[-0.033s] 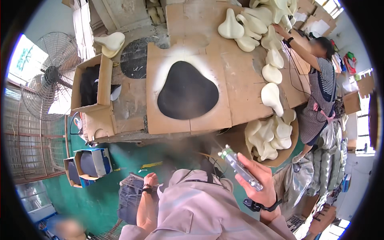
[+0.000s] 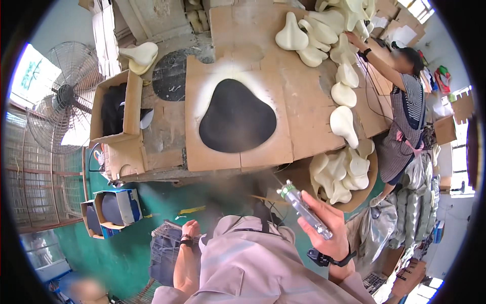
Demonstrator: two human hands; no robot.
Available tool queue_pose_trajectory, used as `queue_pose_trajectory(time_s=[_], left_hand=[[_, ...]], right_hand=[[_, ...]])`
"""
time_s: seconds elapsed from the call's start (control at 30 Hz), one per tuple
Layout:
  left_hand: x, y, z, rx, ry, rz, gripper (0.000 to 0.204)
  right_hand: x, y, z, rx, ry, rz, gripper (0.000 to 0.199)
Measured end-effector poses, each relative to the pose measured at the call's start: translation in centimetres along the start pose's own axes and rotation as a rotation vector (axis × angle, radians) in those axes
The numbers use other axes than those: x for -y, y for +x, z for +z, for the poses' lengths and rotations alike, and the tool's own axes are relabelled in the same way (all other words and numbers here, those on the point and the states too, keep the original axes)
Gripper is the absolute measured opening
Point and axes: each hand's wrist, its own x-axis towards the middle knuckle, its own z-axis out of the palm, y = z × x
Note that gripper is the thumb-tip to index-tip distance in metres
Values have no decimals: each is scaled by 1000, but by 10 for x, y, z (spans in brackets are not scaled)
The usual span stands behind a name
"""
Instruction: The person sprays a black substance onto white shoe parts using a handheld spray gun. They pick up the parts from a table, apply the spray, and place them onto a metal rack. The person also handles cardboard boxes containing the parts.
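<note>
My right hand (image 2: pixel 330 234) is wrapped round a metal spray gun (image 2: pixel 308 214) with a green ring near its nozzle, held in front of the table's near edge. Down by my left side, my left hand (image 2: pixel 190 229) is closed with its fingers curled, and nothing shows in it. It is beside a wire basket (image 2: pixel 164 230) with dark pieces in it. On the table, a black rounded-triangular sheet (image 2: pixel 237 119) lies flat on a cardboard sheet (image 2: pixel 202 158). A whitish band on the cardboard surrounds the black sheet's upper edges.
Cream saddle-shaped foam pads (image 2: pixel 292 33) are heaped at the back right, where a co-worker (image 2: pixel 405 96) reaches in. More fill a round carton (image 2: pixel 372 190). At left stand an open box (image 2: pixel 132 104) of black pieces and a large fan (image 2: pixel 66 96). Open cartons (image 2: pixel 132 202) sit on the floor.
</note>
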Motion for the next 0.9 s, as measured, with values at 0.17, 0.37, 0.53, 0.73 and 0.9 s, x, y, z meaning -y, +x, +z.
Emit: queue_pose_trajectory(time_s=[0.17, 0.37, 0.53, 0.73, 0.9], left_hand=[[7, -1, -14, 132, -173, -49, 19], [-14, -34, 27, -90, -59, -45, 9], [26, 10, -10, 182, -222, -58, 34], [0, 11, 10, 18, 12, -62, 32], [-6, 4, 11, -3, 120, -39, 39]], right_hand=[[-10, 18, -3, -115, -32, -26, 49], [-20, 10, -8, -135, -106, 8, 53], [-16, 6, -11, -140, -88, 39, 51], [-3, 2, -13, 50, -30, -2, 51], [-10, 12, -15, -124, -100, -16, 55]])
